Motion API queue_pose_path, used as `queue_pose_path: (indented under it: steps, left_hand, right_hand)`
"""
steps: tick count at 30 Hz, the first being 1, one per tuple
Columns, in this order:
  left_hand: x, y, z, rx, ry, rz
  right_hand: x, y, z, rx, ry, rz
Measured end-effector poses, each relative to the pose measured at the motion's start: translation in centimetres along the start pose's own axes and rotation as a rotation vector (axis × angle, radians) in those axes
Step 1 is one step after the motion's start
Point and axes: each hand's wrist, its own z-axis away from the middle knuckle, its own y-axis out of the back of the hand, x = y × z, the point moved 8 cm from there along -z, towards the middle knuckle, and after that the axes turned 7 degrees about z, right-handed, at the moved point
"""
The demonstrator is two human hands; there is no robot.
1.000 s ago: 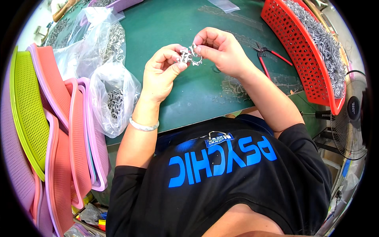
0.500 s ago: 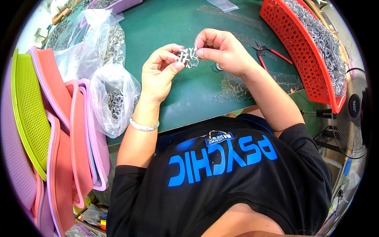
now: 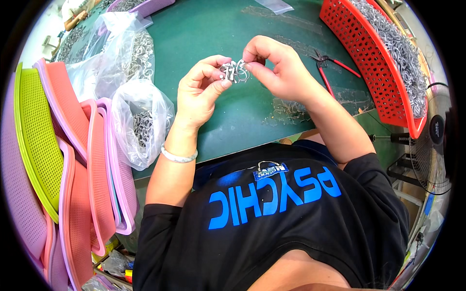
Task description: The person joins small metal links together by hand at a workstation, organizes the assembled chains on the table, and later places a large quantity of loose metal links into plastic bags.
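Between thumb and fingers, my left hand [image 3: 198, 94] grips a small bunch of silvery metal rings [image 3: 235, 72] with knobbed ends, raised over the green table [image 3: 228, 131]. My right hand [image 3: 286, 72] has its thumb and index finger pinched at the right side of the same bunch. The fingertips hide part of the metal, so the exact form of each piece is too small to make out. A pale bangle circles my left wrist. To the right of my right hand lie red-handled pliers [image 3: 325, 63], their jaws apart.
A red perforated basket [image 3: 374, 68] full of grey metal rings stands at the right, beside a fan [image 3: 432, 140]. Clear plastic bags [image 3: 141, 97] of metal pieces sit left of my left arm. Stacked coloured baskets [image 3: 73, 165] fill the left edge. Another person's arm [image 3: 75, 20] shows far left.
Both hands and the metal bunch have shifted slightly to the right. A ring that showed on the table below my right hand is now out of sight.
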Motion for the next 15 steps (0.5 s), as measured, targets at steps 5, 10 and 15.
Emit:
queue_pose_path:
  steps: [5,10,15]
  left_hand:
    - [1.0,-0.7,0.2,-0.051,-0.139,-0.157]
    - [0.8,-0.5,0.1,-0.033,-0.117,-0.176]
    - [-1.8,1.2,0.4,0.113,0.256,-0.018]
  right_hand:
    - [-2.7,0.7,0.6,0.144,0.313,0.243]
    - [-0.8,0.5,0.6,0.074,0.116,0.106]
    - [4.7,-1.4,1.6,-0.016,-0.407,-0.219]
